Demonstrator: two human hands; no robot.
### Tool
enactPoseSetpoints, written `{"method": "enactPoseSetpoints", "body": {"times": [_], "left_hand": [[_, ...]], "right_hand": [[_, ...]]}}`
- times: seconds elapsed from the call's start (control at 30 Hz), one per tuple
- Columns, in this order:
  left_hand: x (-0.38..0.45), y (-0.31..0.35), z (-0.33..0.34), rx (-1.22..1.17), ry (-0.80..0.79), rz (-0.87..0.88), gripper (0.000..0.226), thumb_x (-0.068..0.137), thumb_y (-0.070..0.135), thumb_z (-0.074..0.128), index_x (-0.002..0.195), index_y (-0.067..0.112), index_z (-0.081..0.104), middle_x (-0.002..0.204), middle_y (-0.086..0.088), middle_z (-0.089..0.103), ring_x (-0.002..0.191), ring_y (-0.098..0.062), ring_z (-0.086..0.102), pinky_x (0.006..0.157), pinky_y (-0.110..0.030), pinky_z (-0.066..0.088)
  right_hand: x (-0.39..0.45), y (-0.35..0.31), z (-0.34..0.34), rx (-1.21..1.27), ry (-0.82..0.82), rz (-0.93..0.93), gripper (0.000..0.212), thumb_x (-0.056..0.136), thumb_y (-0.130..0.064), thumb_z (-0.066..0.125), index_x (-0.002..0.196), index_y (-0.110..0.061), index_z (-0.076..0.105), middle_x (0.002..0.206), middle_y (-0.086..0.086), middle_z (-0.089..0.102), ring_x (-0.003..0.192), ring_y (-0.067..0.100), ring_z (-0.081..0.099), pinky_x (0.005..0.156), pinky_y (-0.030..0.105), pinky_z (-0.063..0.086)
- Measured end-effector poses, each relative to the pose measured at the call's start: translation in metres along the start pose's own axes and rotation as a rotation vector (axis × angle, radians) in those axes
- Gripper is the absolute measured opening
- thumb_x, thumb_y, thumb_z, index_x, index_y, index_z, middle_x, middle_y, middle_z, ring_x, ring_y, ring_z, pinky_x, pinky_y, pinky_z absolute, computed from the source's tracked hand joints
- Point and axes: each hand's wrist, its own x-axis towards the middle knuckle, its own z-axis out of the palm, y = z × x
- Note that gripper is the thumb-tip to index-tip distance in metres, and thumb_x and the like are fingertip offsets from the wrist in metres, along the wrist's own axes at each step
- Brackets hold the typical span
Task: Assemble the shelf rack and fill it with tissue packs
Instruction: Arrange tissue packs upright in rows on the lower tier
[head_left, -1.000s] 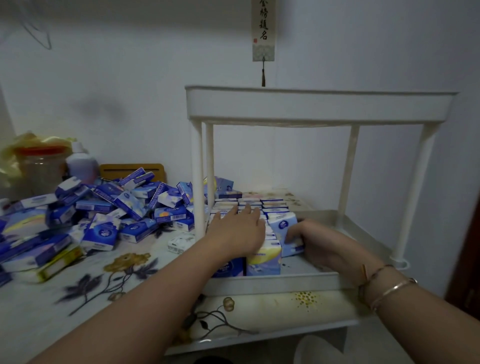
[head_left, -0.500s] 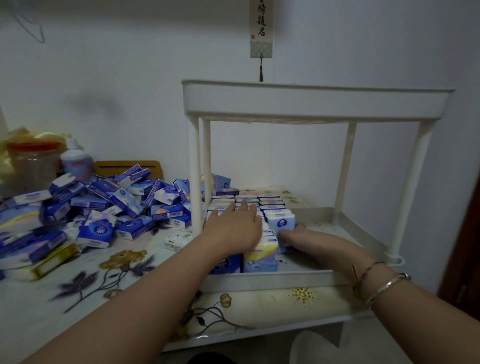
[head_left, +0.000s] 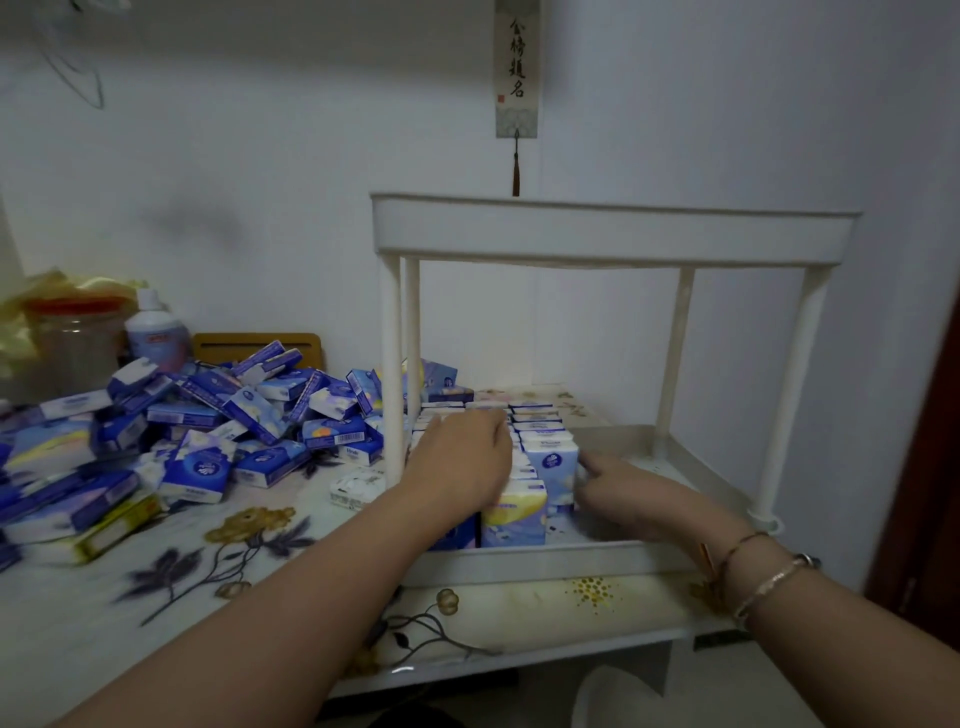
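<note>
Presently: one white two-tier shelf rack (head_left: 613, 236) stands on the floral-covered desk (head_left: 156, 613), at 3 o'clock from a loose heap of blue tissue packs (head_left: 208, 431), too many and too overlapped to count. Four posts of the rack are visible. More tissue packs stand upright in rows (head_left: 535, 436) in the lower tray (head_left: 545, 561), filling its left half; the exact number is hidden by the hands.

Left hand (head_left: 460, 460): palm down, fingers straight, lying flat on top of the rows, a loose grip closed on nothing. Right hand (head_left: 623, 491): fingers curled against the right side of one upright blue-and-white pack (head_left: 553, 462) at the row's 3 o'clock edge, pinching it. Two bracelets (head_left: 763, 577) on the right wrist.

At the desk's 10 o'clock: one red-lidded jar (head_left: 75, 338), one white bottle (head_left: 156, 332), one wooden board (head_left: 257, 348) behind the heap. One small white pack (head_left: 358, 486) lies just left of the rack's front post. One calligraphy scroll (head_left: 516, 67) hangs on the wall at 12 o'clock.
</note>
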Motion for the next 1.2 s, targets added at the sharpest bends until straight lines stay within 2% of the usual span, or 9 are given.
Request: {"method": "enactPoseSetpoints", "body": {"times": [0.1, 0.17, 0.3, 0.5, 0.7, 0.87, 1.03, 1.1, 1.2], "left_hand": [[-0.014, 0.006, -0.01, -0.126, 0.068, 0.051, 0.038, 0.099, 0.013, 0.034, 0.131, 0.014, 0.054, 0.131, -0.008, 0.059, 0.111, -0.023, 0.057, 0.096, -0.031, 0.044], [-0.024, 0.009, -0.018, -0.184, 0.084, 0.086, 0.041, 0.098, 0.009, 0.035, 0.134, 0.018, 0.053, 0.13, -0.006, 0.059, 0.106, -0.021, 0.058, 0.088, -0.026, 0.043], [-0.05, 0.005, -0.042, -0.357, 0.191, 0.131, 0.038, 0.095, 0.001, 0.038, 0.112, 0.018, 0.067, 0.112, 0.006, 0.066, 0.096, -0.011, 0.066, 0.08, -0.018, 0.048], [-0.079, -0.049, -0.089, -0.684, 0.402, 0.009, 0.032, 0.088, -0.008, 0.042, 0.078, 0.003, 0.07, 0.079, -0.01, 0.073, 0.066, -0.024, 0.071, 0.071, -0.036, 0.058], [-0.102, -0.147, -0.096, -0.397, 0.523, -0.204, 0.031, 0.086, -0.002, 0.047, 0.072, 0.016, 0.069, 0.074, 0.002, 0.07, 0.068, -0.011, 0.065, 0.064, -0.025, 0.051], [-0.112, -0.204, -0.091, -0.088, 0.628, -0.334, 0.022, 0.087, 0.014, 0.056, 0.102, 0.029, 0.062, 0.105, 0.009, 0.064, 0.104, -0.011, 0.055, 0.086, -0.033, 0.047], [-0.104, -0.244, -0.114, 0.288, 0.713, -0.477, 0.066, 0.084, 0.042, 0.061, 0.141, 0.025, 0.034, 0.149, 0.001, 0.033, 0.137, -0.025, 0.026, 0.114, -0.043, 0.025], [-0.098, -0.26, -0.121, 0.285, 0.644, -0.607, 0.077, 0.084, 0.055, 0.057, 0.146, 0.025, 0.024, 0.156, -0.001, 0.022, 0.141, -0.027, 0.022, 0.115, -0.043, 0.022], [-0.095, -0.273, -0.12, 0.252, 0.656, -0.601, 0.06, 0.088, 0.053, 0.054, 0.139, 0.025, 0.037, 0.148, 0.0, 0.037, 0.127, -0.024, 0.046, 0.101, -0.043, 0.044]], "right_hand": [[-0.025, -0.008, -0.014, -0.051, 0.176, -0.08, 0.067, 0.087, -0.002, 0.048, 0.149, -0.016, 0.027, 0.154, 0.011, 0.028, 0.141, 0.026, 0.026, 0.112, 0.029, 0.026], [-0.047, -0.018, -0.02, -0.061, 0.393, -0.195, 0.061, 0.084, 0.007, 0.044, 0.142, -0.012, 0.04, 0.15, 0.01, 0.034, 0.14, 0.022, 0.029, 0.107, 0.023, 0.024], [-0.079, -0.047, -0.016, 0.047, 0.705, -0.468, 0.038, 0.077, 0.012, 0.042, 0.096, -0.015, 0.063, 0.104, 0.002, 0.06, 0.097, 0.015, 0.054, 0.08, 0.025, 0.038], [-0.113, -0.128, 0.018, 0.077, 0.575, -0.791, 0.024, 0.077, -0.003, 0.042, 0.08, -0.015, 0.062, 0.079, -0.009, 0.06, 0.079, 0.005, 0.053, 0.071, 0.02, 0.042], [-0.082, -0.203, 0.095, 0.201, 0.334, -0.896, 0.031, 0.073, -0.006, 0.037, 0.086, -0.02, 0.062, 0.087, -0.007, 0.061, 0.087, 0.005, 0.054, 0.077, 0.02, 0.043], [-0.016, -0.241, 0.156, 0.266, 0.327, -0.702, 0.027, 0.082, -0.003, 0.046, 0.096, -0.024, 0.054, 0.106, -0.005, 0.054, 0.106, 0.013, 0.048, 0.085, 0.027, 0.042], [0.031, -0.269, 0.185, 0.086, 0.155, -0.582, 0.058, 0.085, -0.017, 0.06, 0.136, -0.022, 0.034, 0.141, 0.001, 0.034, 0.135, 0.021, 0.026, 0.108, 0.035, 0.033], [0.044, -0.277, 0.193, 0.04, 0.098, -0.581, 0.075, 0.081, -0.022, 0.065, 0.144, -0.023, 0.025, 0.15, 0.001, 0.027, 0.141, 0.024, 0.018, 0.114, 0.037, 0.025], [0.055, -0.282, 0.202, 0.031, 0.095, -0.53, 0.082, 0.082, -0.023, 0.067, 0.148, -0.024, 0.019, 0.153, 0.001, 0.025, 0.143, 0.025, 0.017, 0.116, 0.04, 0.024]]}}
